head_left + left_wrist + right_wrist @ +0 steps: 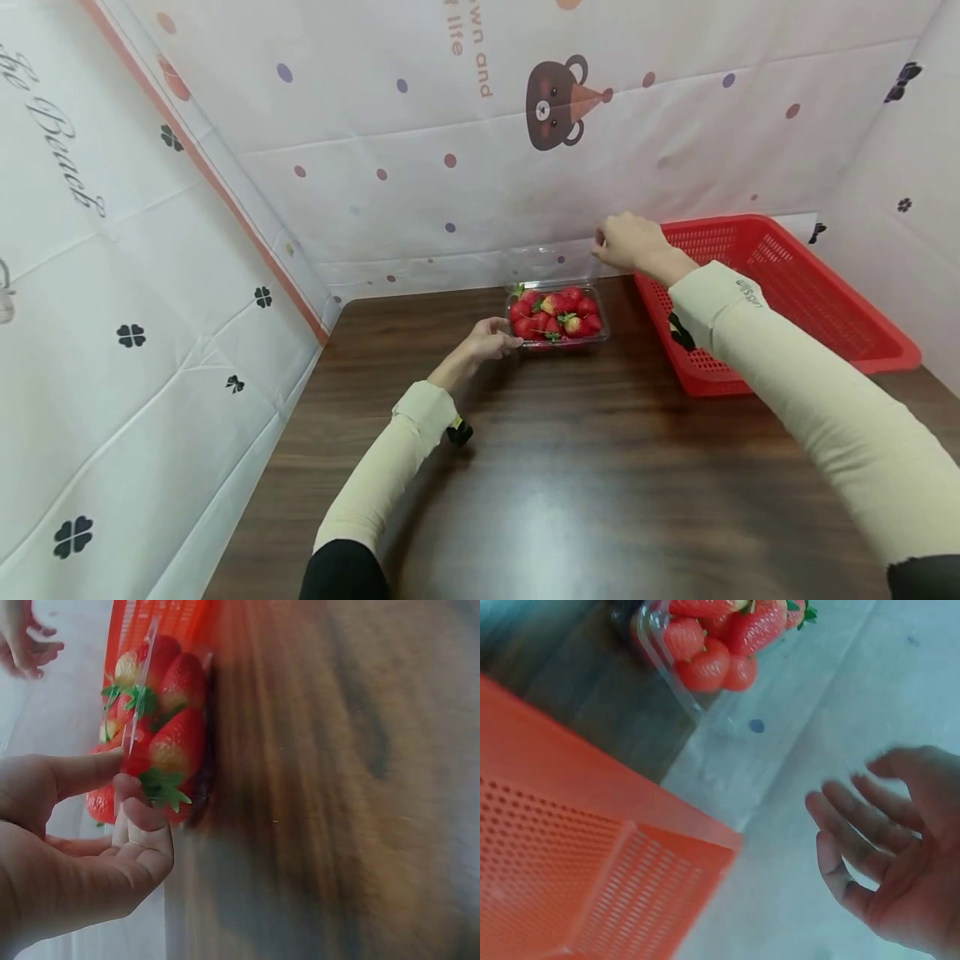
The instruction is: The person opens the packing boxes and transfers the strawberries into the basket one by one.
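A clear plastic box point(562, 342) full of red strawberries point(555, 310) stands at the back of the wooden table, its transparent lid point(525, 265) raised against the wall. My left hand point(486, 340) is at the box's front left corner; in the left wrist view its thumb and forefinger pinch the clear rim point(133, 731). Above the box's right side is my right hand point(632, 242), close to the lid. The right wrist view shows its fingers point(859, 817) loosely curved and apart, with nothing between them.
To the right of the box sits a red perforated plastic basket point(832, 329), partly behind my right forearm. White printed sheets point(360, 100) cover the walls behind and at both sides. Dark wooden tabletop point(570, 450) extends in front of the box.
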The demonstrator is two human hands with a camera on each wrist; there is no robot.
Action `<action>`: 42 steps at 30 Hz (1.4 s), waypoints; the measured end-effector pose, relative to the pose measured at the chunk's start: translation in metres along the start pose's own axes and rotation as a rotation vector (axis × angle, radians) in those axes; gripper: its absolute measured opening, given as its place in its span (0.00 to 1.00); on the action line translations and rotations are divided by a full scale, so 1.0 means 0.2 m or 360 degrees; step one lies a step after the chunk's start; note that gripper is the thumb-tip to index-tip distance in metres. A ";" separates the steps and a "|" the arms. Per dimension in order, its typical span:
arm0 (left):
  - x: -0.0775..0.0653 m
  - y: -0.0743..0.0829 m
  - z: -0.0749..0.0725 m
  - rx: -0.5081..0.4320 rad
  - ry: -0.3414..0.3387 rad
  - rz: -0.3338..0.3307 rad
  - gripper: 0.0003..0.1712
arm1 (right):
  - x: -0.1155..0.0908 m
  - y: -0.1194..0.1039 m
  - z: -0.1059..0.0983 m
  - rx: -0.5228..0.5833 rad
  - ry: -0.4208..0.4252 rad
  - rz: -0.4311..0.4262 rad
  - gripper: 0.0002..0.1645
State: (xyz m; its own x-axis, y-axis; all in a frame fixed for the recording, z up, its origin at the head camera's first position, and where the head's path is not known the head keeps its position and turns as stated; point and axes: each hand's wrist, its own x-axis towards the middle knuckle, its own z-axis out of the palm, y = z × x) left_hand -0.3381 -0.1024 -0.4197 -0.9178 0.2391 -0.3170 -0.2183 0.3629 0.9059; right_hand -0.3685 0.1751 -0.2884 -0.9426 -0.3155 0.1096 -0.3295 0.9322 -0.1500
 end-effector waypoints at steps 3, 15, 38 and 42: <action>0.03 0.02 0.00 -0.0016 -0.0042 -0.0037 0.36 | 0.00 0.02 0.03 0.0108 0.0025 0.0087 0.25; 0.07 0.03 0.02 -0.0104 0.0143 -0.0013 0.20 | -0.04 -0.02 0.09 0.0108 -0.0193 -0.0041 0.24; 0.30 -0.02 0.19 0.0060 0.1050 0.0269 0.16 | -0.10 -0.24 0.25 0.0046 -0.0918 -0.0253 0.33; 0.29 -0.01 0.18 0.0063 0.0930 0.0300 0.16 | -0.10 -0.23 0.26 0.0020 -0.0900 -0.0238 0.33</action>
State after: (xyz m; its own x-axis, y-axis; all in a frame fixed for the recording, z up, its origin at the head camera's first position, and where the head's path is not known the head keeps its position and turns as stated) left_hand -0.3791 -0.0574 -0.4505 -0.9718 -0.2270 0.0641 -0.0326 0.3983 0.9167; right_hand -0.3369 0.1287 -0.3347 -0.7673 -0.4924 -0.4108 -0.4587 0.8691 -0.1851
